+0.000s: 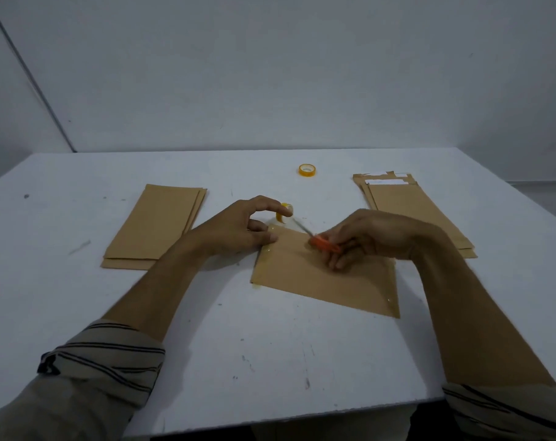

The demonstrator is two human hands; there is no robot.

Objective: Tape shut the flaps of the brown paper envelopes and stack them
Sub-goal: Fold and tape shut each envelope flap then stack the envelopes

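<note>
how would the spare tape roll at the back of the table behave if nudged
The tape roll lies flat on the table, so it would probably slide, not roll. A small hollow ring, it is likely light.

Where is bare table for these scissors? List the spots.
Bare table between the forearms, in front of the centre envelope; also the far strip between the left stack and the tape roll. Crowded: the middle, where the left hand and the right hand with scissors meet over that envelope.

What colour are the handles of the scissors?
The scissors have orange handles; head view, in the right hand.
</note>
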